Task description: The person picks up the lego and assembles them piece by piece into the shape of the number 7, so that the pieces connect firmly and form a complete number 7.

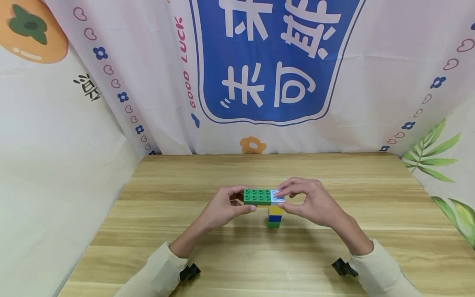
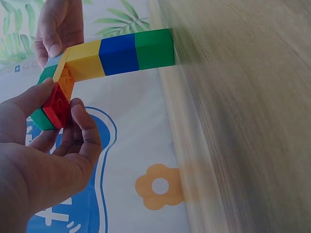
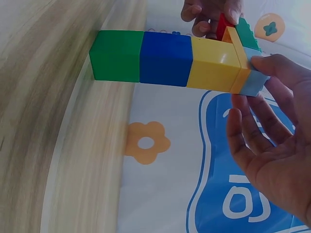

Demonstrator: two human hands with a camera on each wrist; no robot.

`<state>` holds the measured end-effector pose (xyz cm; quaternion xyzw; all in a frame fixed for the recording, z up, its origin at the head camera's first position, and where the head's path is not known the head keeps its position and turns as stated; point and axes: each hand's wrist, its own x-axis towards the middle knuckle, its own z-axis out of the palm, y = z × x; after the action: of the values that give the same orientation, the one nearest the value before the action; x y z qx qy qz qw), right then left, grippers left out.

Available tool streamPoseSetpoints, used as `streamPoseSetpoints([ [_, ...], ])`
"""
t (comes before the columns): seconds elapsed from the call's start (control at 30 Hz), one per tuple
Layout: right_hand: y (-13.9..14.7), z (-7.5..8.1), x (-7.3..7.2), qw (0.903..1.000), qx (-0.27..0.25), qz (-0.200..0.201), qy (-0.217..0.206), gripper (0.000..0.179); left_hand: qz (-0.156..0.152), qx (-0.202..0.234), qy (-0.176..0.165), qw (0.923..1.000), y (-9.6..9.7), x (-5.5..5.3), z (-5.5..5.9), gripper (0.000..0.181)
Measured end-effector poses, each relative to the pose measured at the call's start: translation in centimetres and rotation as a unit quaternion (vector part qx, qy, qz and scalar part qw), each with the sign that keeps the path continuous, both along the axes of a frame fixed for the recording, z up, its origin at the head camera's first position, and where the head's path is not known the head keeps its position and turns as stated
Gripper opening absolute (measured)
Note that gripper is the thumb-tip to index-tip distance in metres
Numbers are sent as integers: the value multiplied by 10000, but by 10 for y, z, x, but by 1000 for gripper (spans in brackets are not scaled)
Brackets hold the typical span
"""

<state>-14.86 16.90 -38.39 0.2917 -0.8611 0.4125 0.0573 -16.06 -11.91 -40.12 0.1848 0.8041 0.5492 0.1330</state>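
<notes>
A tower of toy building bricks stands on the table: a green brick (image 3: 116,56) lowest, then a blue brick (image 3: 166,59), a yellow brick (image 3: 214,60) and a thin orange piece (image 2: 62,73). On top lie a long green brick (image 1: 257,197) with studs and a light blue brick (image 3: 253,83) at its right end. Under the long brick's left part sits a red brick (image 2: 55,105). My left hand (image 1: 225,206) grips the long green brick's left end, fingers around the red one too. With thumb and fingers my right hand (image 1: 313,203) pinches the light blue brick.
The wooden table (image 1: 237,255) reaches back to a hanging printed cloth (image 1: 375,95). Pale cloth (image 1: 55,165) covers the left side. Black straps (image 1: 190,272) show at the sleeve cuffs.
</notes>
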Motion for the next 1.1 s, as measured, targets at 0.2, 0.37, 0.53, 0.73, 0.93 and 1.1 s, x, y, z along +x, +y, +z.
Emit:
streamPoseSetpoints([
  [0.2,0,1,0,10000,-32,-22,-57,24,-9,17,14,10000,0,0,0,44],
  [0.37,0,0,1,9999,-22,-27,-104,25,-24,33,15,10000,-1,0,0,44],
  [0.53,1,-4,1,9999,-134,45,6,25,-6,34,175,9998,-2,1,0,45],
  [0.73,4,-8,1,9995,-243,106,195,25,112,11,884,9960,-4,3,4,46],
  [0.93,6,-11,0,9987,-300,208,357,25,165,-117,1661,9859,-4,4,5,48],
  [1.1,7,-13,-1,9979,-321,184,531,23,211,-198,1905,9813,-3,3,3,48],
])
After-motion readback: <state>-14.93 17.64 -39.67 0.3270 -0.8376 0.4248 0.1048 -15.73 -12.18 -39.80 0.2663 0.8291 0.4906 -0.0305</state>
